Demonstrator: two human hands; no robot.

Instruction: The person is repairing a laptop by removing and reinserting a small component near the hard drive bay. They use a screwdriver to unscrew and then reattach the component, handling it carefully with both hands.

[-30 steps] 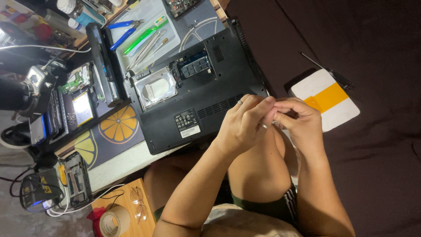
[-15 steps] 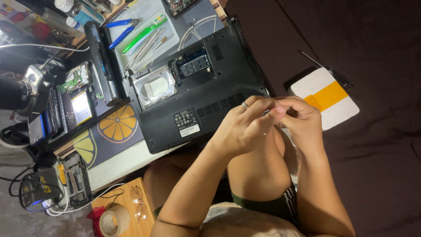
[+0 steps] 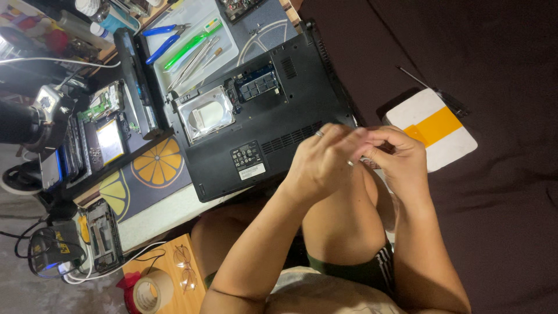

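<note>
Nearest the camera, above a raised knee, both hands meet. The left hand (image 3: 322, 163), a ring on one finger, curls over the right hand (image 3: 398, 160), and the fingertips of both pinch together around something small and pale between them; what it is cannot be told, since the fingers hide nearly all of it. Neither hand is spread: both are closed narrow on that small part, held just off the laptop's near edge.

Just beyond the hands lies the laptop (image 3: 267, 128), black, bottom side up on the table. Its service cover is already off: the drive (image 3: 206, 113) sits bare in its bay, and beside it the memory (image 3: 258, 87) shows in its own opening. Judging from that, the opening-up looks done and the work stands at a small loose piece, while drive and memory remain seated in the case.

To the right, on the dark cloth, rests a white pad (image 3: 433, 128) with an orange stripe, well apart from the hands.

Farther off, a tray (image 3: 232, 23) holds blue pliers (image 3: 163, 40), a green tool and thin drivers, all untouched. Left of it lie other stripped boards and parts.
</note>
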